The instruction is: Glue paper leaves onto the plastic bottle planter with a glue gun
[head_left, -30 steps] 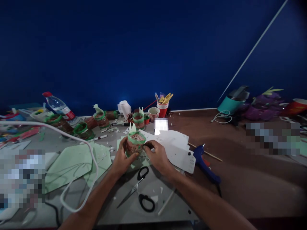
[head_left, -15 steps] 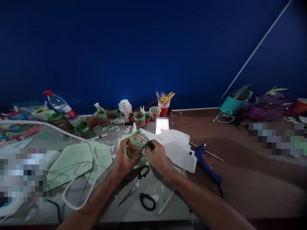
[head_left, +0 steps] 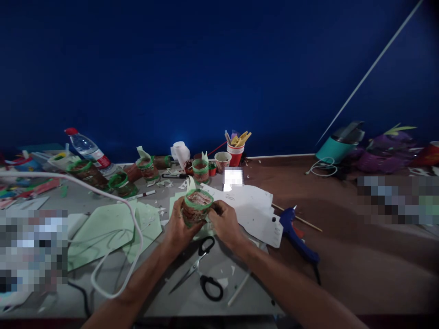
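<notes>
A small brown paper cup with a green paper rim (head_left: 196,206) is held tilted above the table, its mouth turned toward me. My left hand (head_left: 179,229) wraps round its left side and bottom. My right hand (head_left: 224,223) is closed against its right side, fingertips pinched at the rim. A pale green paper point sticks up behind the cup. Black-handled scissors (head_left: 202,268) lie open on the grey table just below my hands.
Green paper sheets (head_left: 103,230) and a white cable loop (head_left: 132,256) lie to the left. White paper (head_left: 255,208) and a blue glue gun (head_left: 297,237) lie to the right. Several similar decorated cups, a water bottle (head_left: 87,151) and a red cup of tools (head_left: 235,153) stand at the back.
The cup has tipped from upright so that its mouth faces me. Both hands stay on it, and the right hand has shifted closer to the rim.
</notes>
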Demonstrator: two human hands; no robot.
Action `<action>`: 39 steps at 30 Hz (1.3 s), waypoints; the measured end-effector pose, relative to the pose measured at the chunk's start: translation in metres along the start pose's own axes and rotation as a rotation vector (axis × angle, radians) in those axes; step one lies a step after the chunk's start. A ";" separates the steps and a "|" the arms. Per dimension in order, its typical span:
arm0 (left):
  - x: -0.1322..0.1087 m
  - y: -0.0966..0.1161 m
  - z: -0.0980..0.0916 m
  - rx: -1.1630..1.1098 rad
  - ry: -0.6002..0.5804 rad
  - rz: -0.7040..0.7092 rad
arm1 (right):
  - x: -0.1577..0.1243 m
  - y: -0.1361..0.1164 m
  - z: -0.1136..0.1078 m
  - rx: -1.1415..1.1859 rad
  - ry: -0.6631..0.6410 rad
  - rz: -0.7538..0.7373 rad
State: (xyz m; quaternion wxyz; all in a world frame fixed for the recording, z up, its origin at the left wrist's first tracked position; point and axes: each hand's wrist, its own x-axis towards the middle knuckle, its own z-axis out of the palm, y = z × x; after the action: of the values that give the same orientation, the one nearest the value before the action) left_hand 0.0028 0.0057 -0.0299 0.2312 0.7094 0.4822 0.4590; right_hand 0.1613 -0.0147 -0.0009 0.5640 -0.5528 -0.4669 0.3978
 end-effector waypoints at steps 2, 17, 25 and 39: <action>0.002 0.001 0.001 -0.032 0.003 -0.013 | -0.001 0.000 0.001 0.022 0.010 -0.003; 0.005 0.005 0.001 -0.064 0.043 -0.025 | 0.000 0.008 0.003 0.137 0.053 -0.010; 0.003 0.007 0.000 -0.070 0.037 0.033 | 0.005 0.006 0.001 0.222 0.007 0.054; -0.003 0.005 0.004 -0.204 0.025 0.031 | 0.003 -0.002 0.002 0.394 -0.039 0.074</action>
State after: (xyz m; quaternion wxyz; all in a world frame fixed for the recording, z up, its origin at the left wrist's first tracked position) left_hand 0.0086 0.0015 -0.0287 0.2891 0.6837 0.4248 0.5182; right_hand 0.1600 -0.0109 0.0009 0.6374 -0.4407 -0.3702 0.5124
